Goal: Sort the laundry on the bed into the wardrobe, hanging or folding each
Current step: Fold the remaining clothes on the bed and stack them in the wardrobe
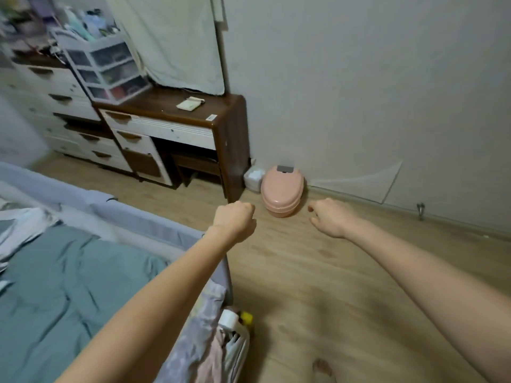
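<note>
Both hands empty, left hand point(235, 217) fisted, right hand point(330, 217) loosely curled; rumpled white laundry point(19, 230) left on teal-sheeted bed point(69, 286), wardrobe unseen.

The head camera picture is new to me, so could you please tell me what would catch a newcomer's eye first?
Two bare arms reach forward over the wooden floor, the left hand curled into an empty fist and the right hand loosely curled, also holding nothing. Just beyond them a pink lidded bin stands against the wall beside a dark wooden dresser. The bed, with teal bedding, fills the lower left.
</note>
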Tool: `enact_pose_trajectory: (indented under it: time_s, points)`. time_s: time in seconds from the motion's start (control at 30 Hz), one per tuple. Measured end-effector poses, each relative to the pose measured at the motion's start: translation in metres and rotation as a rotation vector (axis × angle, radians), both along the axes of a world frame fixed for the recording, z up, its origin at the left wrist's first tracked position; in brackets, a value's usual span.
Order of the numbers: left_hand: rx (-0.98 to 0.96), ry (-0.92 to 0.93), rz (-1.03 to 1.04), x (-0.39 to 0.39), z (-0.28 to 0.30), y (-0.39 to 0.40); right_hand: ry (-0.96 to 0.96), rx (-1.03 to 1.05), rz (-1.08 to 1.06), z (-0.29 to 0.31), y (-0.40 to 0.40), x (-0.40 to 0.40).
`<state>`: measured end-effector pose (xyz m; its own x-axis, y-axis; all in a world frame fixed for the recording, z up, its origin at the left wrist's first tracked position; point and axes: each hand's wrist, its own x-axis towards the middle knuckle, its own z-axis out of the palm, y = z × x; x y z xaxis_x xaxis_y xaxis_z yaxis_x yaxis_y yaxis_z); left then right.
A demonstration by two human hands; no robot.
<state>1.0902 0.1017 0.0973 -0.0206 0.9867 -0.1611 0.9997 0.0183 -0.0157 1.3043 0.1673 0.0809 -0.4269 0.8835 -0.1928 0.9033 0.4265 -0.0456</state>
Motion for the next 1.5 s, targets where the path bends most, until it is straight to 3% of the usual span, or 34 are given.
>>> enact_pose_trajectory:
  time_s: [0.17, 0.3, 0.53, 0.8, 1.0, 1.17, 1.5]
  points:
    - [-0.064, -0.06, 0.213, -0.031, -0.002, 0.095, -0.069, -0.068, 0.149, 0.007, 0.125, -0.036]
    - [-0.049, -0.062, 0.336, -0.081, -0.006, 0.149, -0.025, 0.009, 0.188, 0.006, 0.224, -0.1]
    - [-0.008, -0.018, 0.555, -0.213, -0.031, 0.234, -0.001, 0.084, 0.537, 0.006, 0.331, -0.25]
    - [0.219, 0.077, 0.756, -0.352, -0.006, 0.306, 0.06, 0.103, 0.762, 0.022, 0.415, -0.436]
    - [0.21, 0.119, 0.974, -0.477, -0.01, 0.298, 0.103, 0.126, 1.043, 0.013, 0.431, -0.618]
    - [0.134, 0.159, 1.355, -0.587, -0.007, 0.259, 0.151, 0.091, 1.294, 0.017, 0.407, -0.784]
    - [-0.042, 0.131, 2.038, -0.675, -0.022, 0.105, 0.183, 0.02, 1.743, 0.016, 0.277, -1.025]
